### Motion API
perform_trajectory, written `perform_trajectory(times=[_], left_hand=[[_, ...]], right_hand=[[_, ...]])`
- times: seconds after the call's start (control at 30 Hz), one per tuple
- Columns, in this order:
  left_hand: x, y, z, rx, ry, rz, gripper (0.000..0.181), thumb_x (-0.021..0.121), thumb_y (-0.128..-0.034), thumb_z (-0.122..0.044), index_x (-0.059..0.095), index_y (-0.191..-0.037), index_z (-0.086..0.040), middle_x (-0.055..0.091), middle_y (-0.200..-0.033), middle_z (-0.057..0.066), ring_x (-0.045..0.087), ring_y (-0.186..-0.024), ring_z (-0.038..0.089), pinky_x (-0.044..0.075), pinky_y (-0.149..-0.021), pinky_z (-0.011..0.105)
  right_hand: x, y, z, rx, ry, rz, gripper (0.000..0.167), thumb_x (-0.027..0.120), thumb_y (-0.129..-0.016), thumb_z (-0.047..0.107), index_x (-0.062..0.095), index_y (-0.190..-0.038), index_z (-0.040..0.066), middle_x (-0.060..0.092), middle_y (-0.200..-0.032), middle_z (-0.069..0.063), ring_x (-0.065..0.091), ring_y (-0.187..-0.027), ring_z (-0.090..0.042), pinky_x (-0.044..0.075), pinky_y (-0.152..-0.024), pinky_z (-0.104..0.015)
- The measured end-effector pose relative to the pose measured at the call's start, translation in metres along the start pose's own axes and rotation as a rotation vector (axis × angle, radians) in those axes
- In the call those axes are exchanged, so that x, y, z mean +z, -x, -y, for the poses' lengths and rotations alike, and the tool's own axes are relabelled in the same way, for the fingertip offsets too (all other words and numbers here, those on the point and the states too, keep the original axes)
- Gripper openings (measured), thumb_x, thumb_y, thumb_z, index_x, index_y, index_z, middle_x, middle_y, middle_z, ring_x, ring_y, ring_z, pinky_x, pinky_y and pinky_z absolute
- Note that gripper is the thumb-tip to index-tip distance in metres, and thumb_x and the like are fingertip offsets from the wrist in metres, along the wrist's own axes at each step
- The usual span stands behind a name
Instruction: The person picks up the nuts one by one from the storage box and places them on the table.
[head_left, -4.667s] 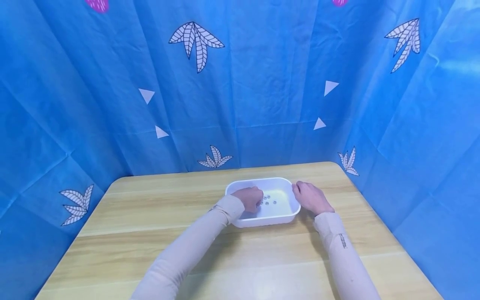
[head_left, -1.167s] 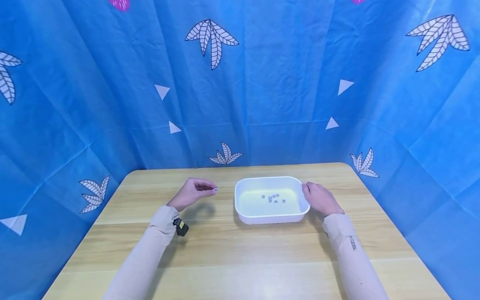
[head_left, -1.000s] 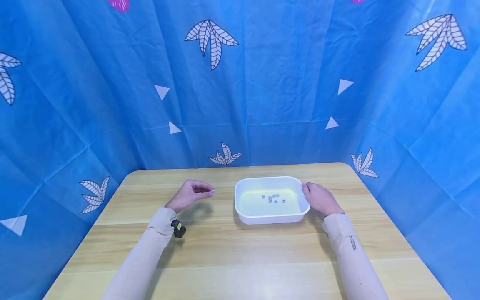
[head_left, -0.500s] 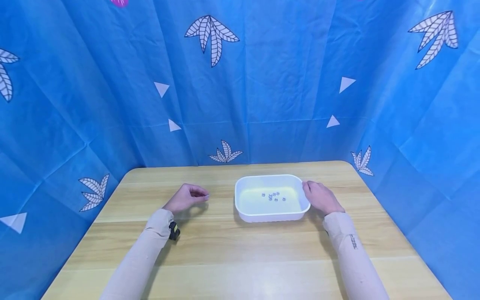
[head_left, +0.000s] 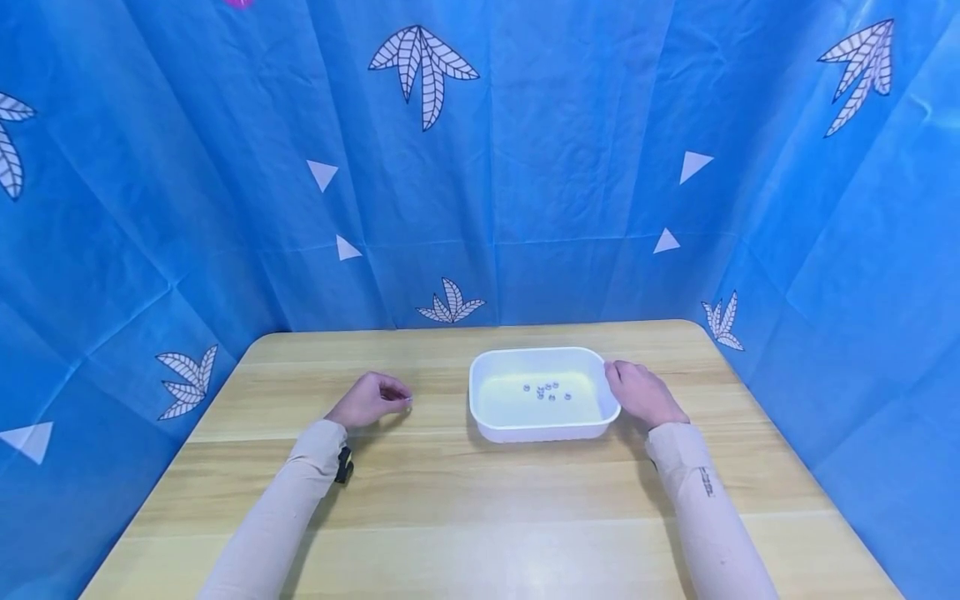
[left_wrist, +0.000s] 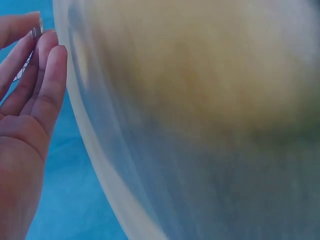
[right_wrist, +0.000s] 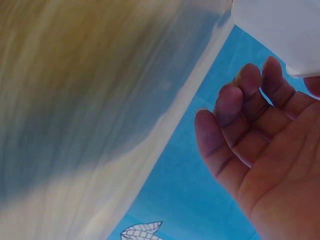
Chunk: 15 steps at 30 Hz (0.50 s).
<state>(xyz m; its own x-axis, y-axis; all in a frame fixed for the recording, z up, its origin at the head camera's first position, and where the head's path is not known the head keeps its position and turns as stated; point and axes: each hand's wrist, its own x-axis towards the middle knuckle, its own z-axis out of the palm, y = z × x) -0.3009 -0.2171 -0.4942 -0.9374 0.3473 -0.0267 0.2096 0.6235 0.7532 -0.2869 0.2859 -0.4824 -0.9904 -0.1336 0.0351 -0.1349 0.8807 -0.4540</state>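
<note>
My left hand (head_left: 367,400) is low over the table, left of the white plastic tray (head_left: 543,434). Thumb and fingertips pinch a small silvery metal nut (left_wrist: 37,31), clearest in the left wrist view; the remaining fingers are loosely bent. In the tray several similar small nuts (head_left: 552,397) lie scattered near the middle. My right hand (head_left: 643,393) holds the tray's right rim, thumb over the edge. From the right wrist, its other fingers (right_wrist: 230,105) look bent beneath the tray's white outer wall (right_wrist: 280,30); the exact contact is partly hidden.
A light wood-grain table (head_left: 480,517) carries the tray. Blue curtains (head_left: 562,167) printed with leaves and triangles stand behind it and on both sides. A black wrist camera (head_left: 343,465) sits under the left cuff.
My left hand was inside the tray, then came out leftward with a nut. Over the last second it has sunk toward the table and slightly left. The right hand stays at the rim.
</note>
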Motion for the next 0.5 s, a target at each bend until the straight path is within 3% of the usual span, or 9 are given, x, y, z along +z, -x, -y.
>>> perform_trajectory(times=[0.17, 0.5], left_hand=[[0.0020, -0.0015, 0.0014, 0.045, -0.064, 0.002, 0.019, 0.076, -0.0917, -0.012, 0.077, -0.107, -0.001, 0.078, -0.101, 0.009, 0.069, -0.088, 0.013, 0.058, -0.079, 0.023], [0.0077, -0.0048, 0.0011, 0.072, -0.125, 0.025, 0.014, 0.077, -0.0895, -0.009, 0.077, -0.103, -0.003, 0.077, -0.096, 0.007, 0.067, -0.086, 0.012, 0.058, -0.076, 0.022]], right_hand=[[-0.0002, 0.0000, 0.0001, 0.000, 0.010, -0.007, 0.060, 0.024, -0.112, 0.037, 0.061, -0.135, -0.003, 0.067, -0.132, -0.026, 0.060, -0.127, -0.050, 0.046, -0.109, -0.064], [-0.0006, 0.0008, 0.0006, -0.003, 0.013, 0.005, 0.062, 0.022, -0.112, 0.039, 0.059, -0.139, -0.003, 0.065, -0.136, -0.027, 0.058, -0.129, -0.051, 0.045, -0.110, -0.065]])
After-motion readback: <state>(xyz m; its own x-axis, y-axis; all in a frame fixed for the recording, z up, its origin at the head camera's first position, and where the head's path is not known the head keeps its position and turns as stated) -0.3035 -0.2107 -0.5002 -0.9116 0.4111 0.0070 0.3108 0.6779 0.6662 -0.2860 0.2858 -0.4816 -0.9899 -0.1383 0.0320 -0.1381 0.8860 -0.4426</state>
